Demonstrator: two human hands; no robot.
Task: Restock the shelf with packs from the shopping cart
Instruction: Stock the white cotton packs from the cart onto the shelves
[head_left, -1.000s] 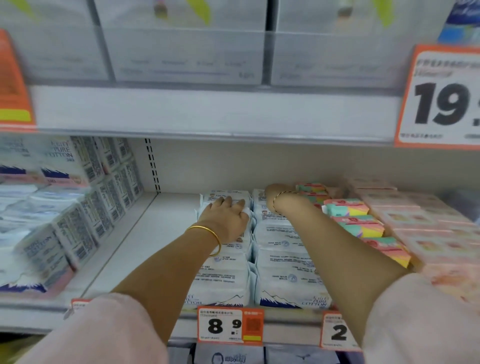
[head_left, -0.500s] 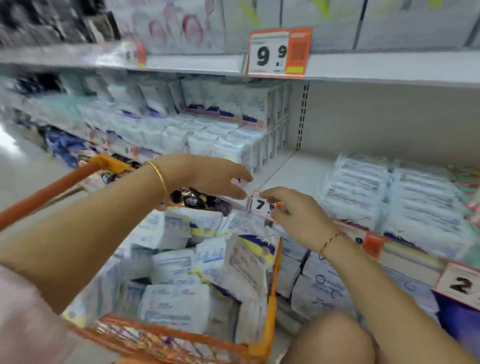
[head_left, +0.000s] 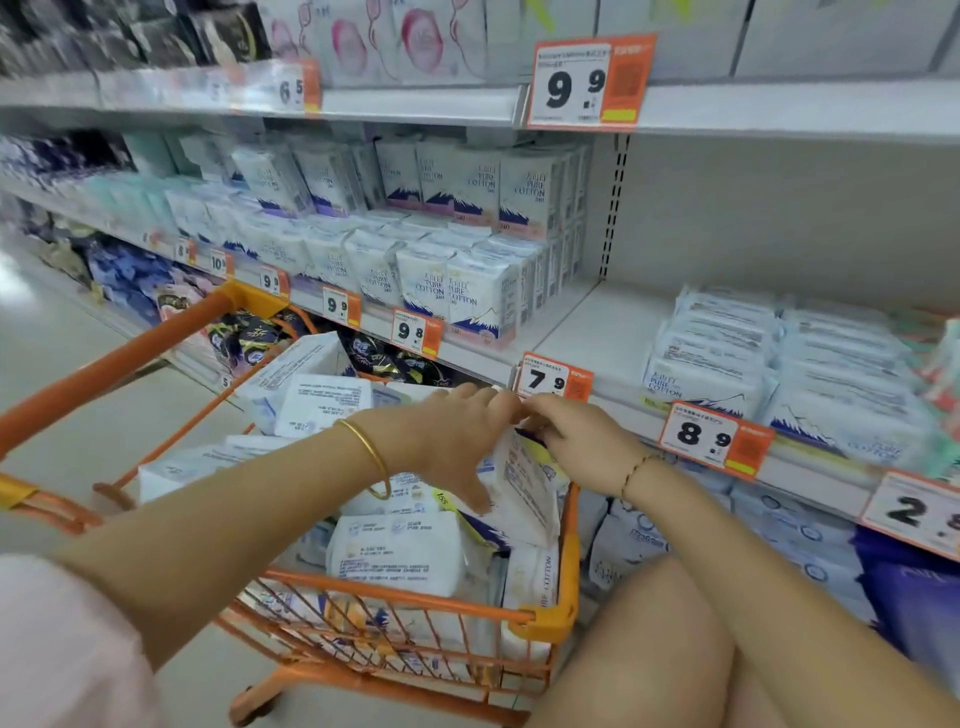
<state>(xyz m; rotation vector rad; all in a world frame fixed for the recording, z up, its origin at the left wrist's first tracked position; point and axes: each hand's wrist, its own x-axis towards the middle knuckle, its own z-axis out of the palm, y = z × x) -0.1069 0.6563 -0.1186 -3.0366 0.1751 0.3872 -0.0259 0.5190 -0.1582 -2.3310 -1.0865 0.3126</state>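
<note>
Both hands meet over the orange shopping cart (head_left: 566, 618), which fills the view from 6 to 9 o'clock. The left hand (head_left: 452, 441) curls over the top edge of an upright white pack (head_left: 524, 488), thumb down its face. The right hand (head_left: 582, 441) pinches the same edge from 3 o'clock. Loose packs (head_left: 400, 561) lie in the cart below. On the shelf (head_left: 597, 332), at 3 o'clock, stacked packs (head_left: 753, 374) lie flat.

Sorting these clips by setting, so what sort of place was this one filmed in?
Most likely a supermarket or shop aisle. Long shelves are stacked with rows of white packs, orange price tags are clipped along the shelf edges, and an orange shopping cart loaded with more packs stands in front.
</note>
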